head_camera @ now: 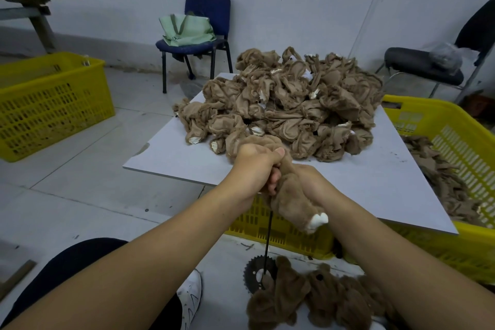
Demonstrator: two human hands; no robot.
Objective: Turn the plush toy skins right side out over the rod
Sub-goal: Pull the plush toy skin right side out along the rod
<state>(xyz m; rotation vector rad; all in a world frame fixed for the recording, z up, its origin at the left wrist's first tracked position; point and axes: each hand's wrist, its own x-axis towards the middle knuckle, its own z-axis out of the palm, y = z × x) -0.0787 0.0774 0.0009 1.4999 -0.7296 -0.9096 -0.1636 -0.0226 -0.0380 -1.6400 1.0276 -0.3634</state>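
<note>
A brown furry plush skin [290, 195] with a white-tipped limb sits over the top of a thin black rod [267, 244]. The rod stands upright on a toothed metal disc [258, 273] on the floor. My left hand [257, 163] grips the upper part of the skin, fingers curled round it. My right hand [308, 182] grips the skin lower down from the right side. A large pile of inside-out tan skins [289, 99] lies on a white board [176, 161] just beyond my hands. Furry brown skins [316, 300] lie on the floor by the disc.
A yellow crate [281, 233] holds the board up. A second yellow crate [439, 136] at the right contains brown skins, and a third yellow crate [48, 99] stands at the left. A blue chair [206, 35] with a green bag stands by the wall, a dark chair [423, 67] at right.
</note>
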